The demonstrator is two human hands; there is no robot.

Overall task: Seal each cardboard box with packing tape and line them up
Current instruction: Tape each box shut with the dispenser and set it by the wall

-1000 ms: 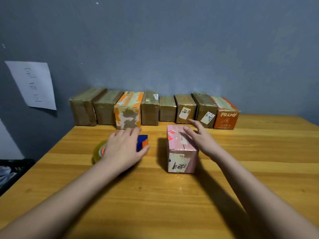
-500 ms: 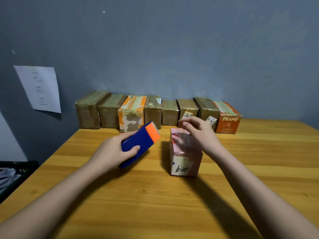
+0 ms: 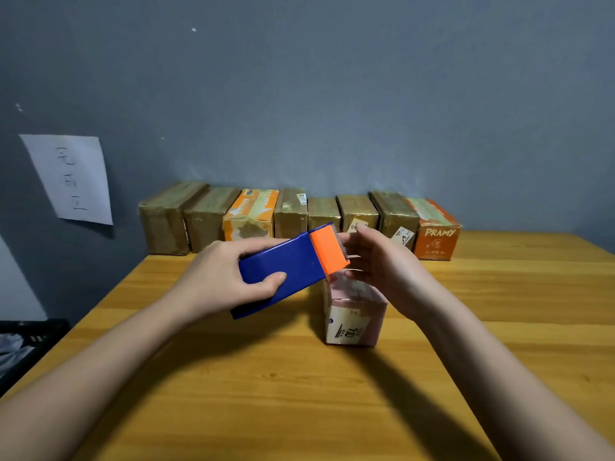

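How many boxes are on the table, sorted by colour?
Brown taped boxes: 6
Orange-printed boxes: 2
Pink box: 1
Total: 9

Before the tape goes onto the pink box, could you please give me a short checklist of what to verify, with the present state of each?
1. Tape dispenser held firmly: ok, the left hand grips its blue body.
2. Serrated orange end over the pink box: ok, it hangs above the box top.
3. Tape end pulled free: cannot tell, the right hand is at the cutter, but no tape strip shows clearly.
4. Box flaps closed flat: cannot tell, hand and dispenser hide the top.
5. Box steady on the table: ok, it stands upright.
6. Row of sealed boxes by the wall: ok, lined up.
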